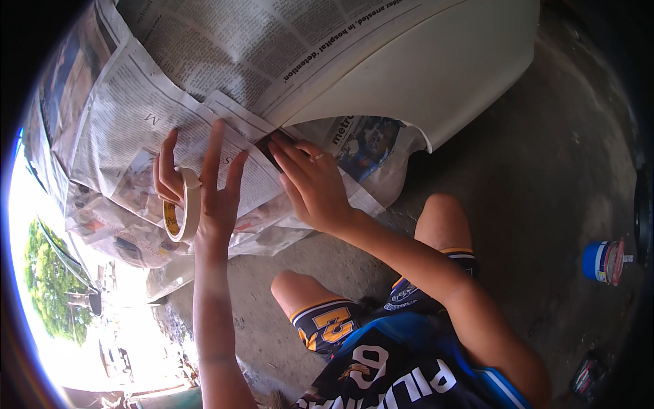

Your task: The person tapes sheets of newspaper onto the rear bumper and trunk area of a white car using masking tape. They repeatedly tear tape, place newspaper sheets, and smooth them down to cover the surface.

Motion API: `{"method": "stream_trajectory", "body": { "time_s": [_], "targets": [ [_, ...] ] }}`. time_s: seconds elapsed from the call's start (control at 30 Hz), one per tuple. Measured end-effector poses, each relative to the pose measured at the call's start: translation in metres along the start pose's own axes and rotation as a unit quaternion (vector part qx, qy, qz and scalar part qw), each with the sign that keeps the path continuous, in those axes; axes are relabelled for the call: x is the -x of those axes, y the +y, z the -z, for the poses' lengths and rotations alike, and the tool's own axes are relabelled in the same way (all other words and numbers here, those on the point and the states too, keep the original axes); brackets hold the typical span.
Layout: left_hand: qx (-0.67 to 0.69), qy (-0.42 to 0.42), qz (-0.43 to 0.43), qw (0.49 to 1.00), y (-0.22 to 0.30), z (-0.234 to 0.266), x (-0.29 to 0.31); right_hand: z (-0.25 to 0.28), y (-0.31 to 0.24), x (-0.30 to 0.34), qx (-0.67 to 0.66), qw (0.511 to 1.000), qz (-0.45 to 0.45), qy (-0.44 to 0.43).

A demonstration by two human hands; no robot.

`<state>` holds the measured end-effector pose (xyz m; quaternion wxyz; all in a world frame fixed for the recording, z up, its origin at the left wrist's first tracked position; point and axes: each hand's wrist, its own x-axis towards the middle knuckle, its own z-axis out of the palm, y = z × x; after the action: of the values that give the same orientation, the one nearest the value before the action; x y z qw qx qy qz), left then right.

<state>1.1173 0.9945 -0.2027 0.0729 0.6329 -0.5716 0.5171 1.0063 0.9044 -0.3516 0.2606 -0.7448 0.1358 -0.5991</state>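
Observation:
Sheets of newspaper (225, 58) cover most of a vehicle body, beside a bare pale fender panel (422, 75) with a curved wheel arch. A roll of masking tape (191, 208) hangs on my left hand (219, 198), its curled rear fingers hooked through the ring. That hand's index finger and thumb stretch out against the paper. At the tip of the arch, my right hand (319, 187) lies with its fingers extended over a small dark uncovered patch (266, 146) between paper and panel. More paper (371, 146) fills the arch opening.
My bent knees (443, 221) are close below the covered body. A blue and red container (603, 262) stands on the concrete floor (518, 204) at the right. A dark object (588, 376), hard to make out, lies at the lower right. Bright outdoors with a tree (51, 286) shows at left.

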Motion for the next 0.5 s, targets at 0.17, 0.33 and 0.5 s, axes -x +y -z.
{"method": "stream_trajectory", "body": {
  "time_s": [0.17,0.33,0.5],
  "targets": [
    [-0.024,0.016,-0.023,0.999,-0.003,-0.002,-0.002,0.002,-0.001,-0.011,0.003,1.0,-0.011,0.01],
    [-0.006,0.027,-0.016,0.999,0.005,-0.009,-0.007,0.003,-0.004,-0.017,0.0,1.0,-0.015,0.02],
    [-0.028,0.023,-0.017,0.999,0.01,-0.011,-0.014,0.001,-0.008,-0.02,-0.01,0.999,-0.017,0.036]
  ]
}}
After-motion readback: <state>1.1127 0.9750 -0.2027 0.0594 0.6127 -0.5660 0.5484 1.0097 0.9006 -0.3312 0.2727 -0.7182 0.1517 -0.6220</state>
